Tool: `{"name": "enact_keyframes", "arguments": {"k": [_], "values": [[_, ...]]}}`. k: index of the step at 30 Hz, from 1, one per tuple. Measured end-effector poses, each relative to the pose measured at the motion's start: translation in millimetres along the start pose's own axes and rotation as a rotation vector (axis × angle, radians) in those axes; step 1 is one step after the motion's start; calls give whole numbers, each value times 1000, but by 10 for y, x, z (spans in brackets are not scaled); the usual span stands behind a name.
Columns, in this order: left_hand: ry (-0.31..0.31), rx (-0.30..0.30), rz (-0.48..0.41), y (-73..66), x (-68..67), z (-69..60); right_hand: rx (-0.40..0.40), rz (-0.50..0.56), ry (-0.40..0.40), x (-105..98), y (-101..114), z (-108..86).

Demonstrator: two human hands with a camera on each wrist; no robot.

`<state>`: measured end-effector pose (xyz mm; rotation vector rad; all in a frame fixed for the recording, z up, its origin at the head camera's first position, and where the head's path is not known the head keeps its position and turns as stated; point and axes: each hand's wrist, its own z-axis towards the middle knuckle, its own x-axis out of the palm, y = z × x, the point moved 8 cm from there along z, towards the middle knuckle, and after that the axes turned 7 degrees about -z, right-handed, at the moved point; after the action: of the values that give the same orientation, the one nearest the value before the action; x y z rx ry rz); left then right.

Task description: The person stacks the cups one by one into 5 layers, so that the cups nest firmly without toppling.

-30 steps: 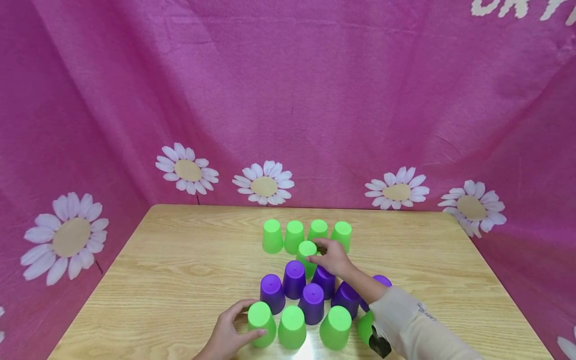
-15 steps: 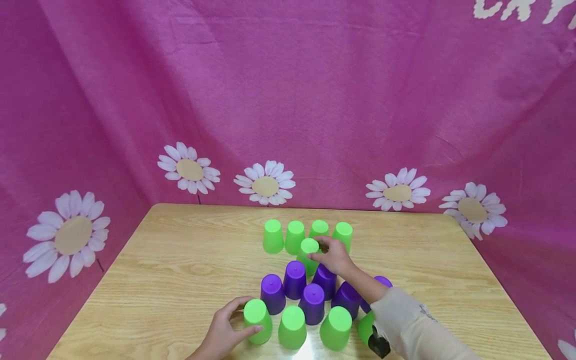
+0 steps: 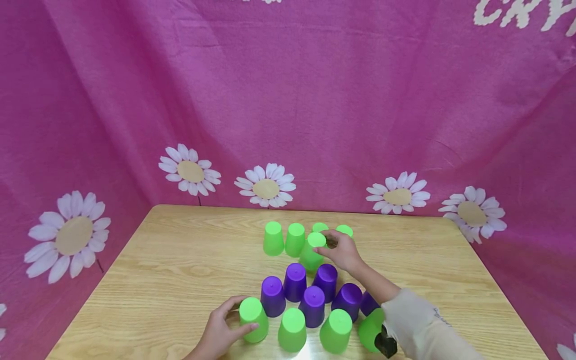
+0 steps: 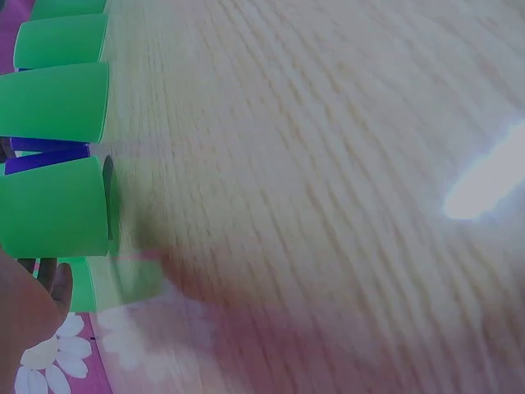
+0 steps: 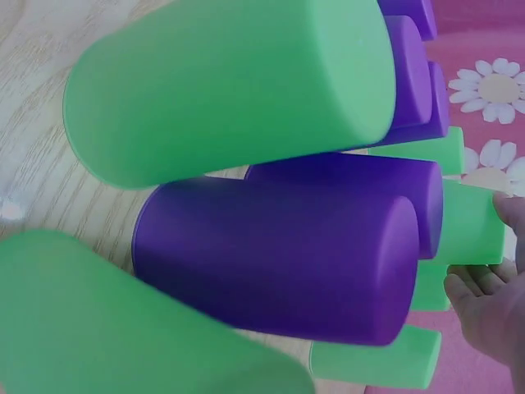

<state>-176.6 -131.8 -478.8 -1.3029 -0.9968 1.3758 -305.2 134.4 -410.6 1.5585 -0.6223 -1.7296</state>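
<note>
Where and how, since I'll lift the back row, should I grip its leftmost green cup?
Probably pinch the leftmost back-row cup around its upper wall, from the left: no cup stands there, while another cup stands close on its right. Upside down, it narrows toward the top, likely an easier span.

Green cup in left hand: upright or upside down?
Upside down. In the head view, the green cup in the left hand shows its closed, narrower end up, wider end down.

Rear green cup partly behind right hand
</note>
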Motion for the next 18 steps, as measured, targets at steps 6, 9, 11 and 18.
{"name": "enact_keyframes", "arguments": {"k": [6, 9, 11, 18], "values": [[-27, 16, -19, 8, -29, 37, 13, 1, -5, -129, -22, -20], [-50, 31, -28, 12, -52, 61, 15, 11, -12, -192, -31, -23], [-58, 44, -24, 9, -66, 77, 19, 15, -13, -232, -36, -34], [-79, 41, -18, -1, -146, 135, 12, 35, -13, -342, -64, -88]]}}
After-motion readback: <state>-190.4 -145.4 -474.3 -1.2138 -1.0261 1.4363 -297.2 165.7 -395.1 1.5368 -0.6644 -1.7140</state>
